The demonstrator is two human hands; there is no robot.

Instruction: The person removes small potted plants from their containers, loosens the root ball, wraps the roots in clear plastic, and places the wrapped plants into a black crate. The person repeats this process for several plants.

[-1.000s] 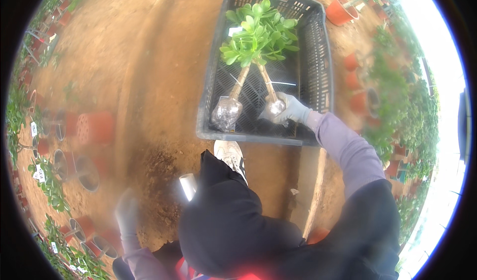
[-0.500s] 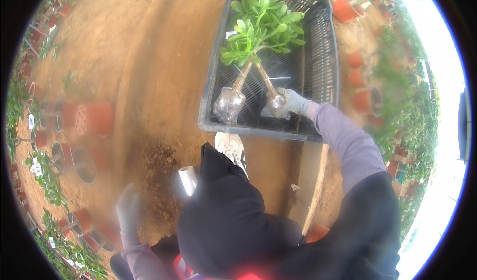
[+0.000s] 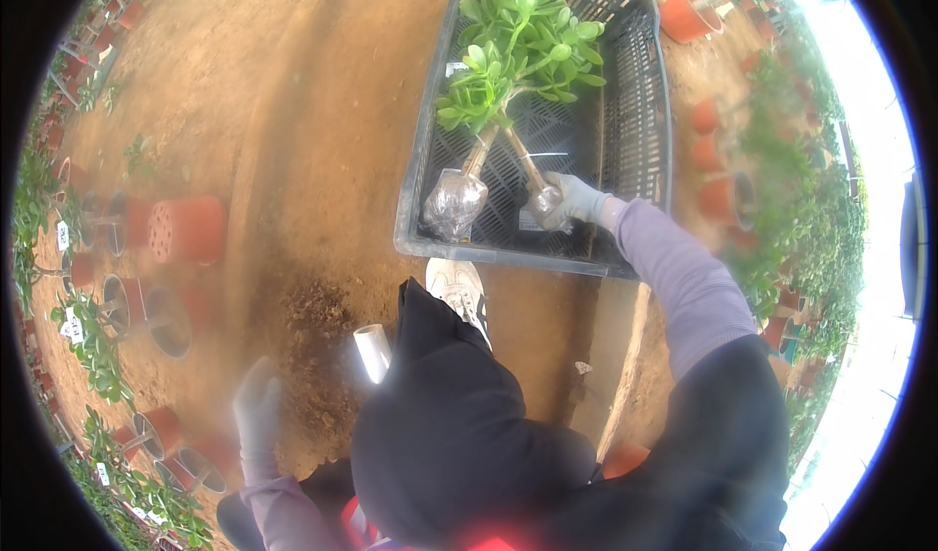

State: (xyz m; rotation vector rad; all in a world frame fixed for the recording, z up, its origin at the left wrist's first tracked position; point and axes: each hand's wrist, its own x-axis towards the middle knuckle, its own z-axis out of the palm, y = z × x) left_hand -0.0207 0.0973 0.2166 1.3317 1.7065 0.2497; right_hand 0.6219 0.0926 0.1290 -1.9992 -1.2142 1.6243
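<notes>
Two leafy green succulent plants (image 3: 528,48) lie in a black plastic crate (image 3: 640,150), their crowns tangled together toward its far end. At the near end are their root balls, bound in clear plastic film; the left root ball (image 3: 455,205) lies free. My gloved right hand (image 3: 574,202) is closed round the right root ball (image 3: 543,199), just below its bare stem. Low on the left, my gloved left hand (image 3: 257,404) hangs above the ground with nothing visible in it. It looks blurred, its fingers loosely stretched out.
A roll of clear film (image 3: 372,353) stands by my knee, left of my white shoe (image 3: 456,287). Dark loose soil (image 3: 318,341) is spread beside it. Orange pots (image 3: 188,231) lie at left, and more pots (image 3: 690,14) are on the right. A wooden edge (image 3: 625,375) runs below the crate.
The view has shifted very slightly. My left hand has moved a little to the right and looks less smeared. My right hand stays on the same root ball.
</notes>
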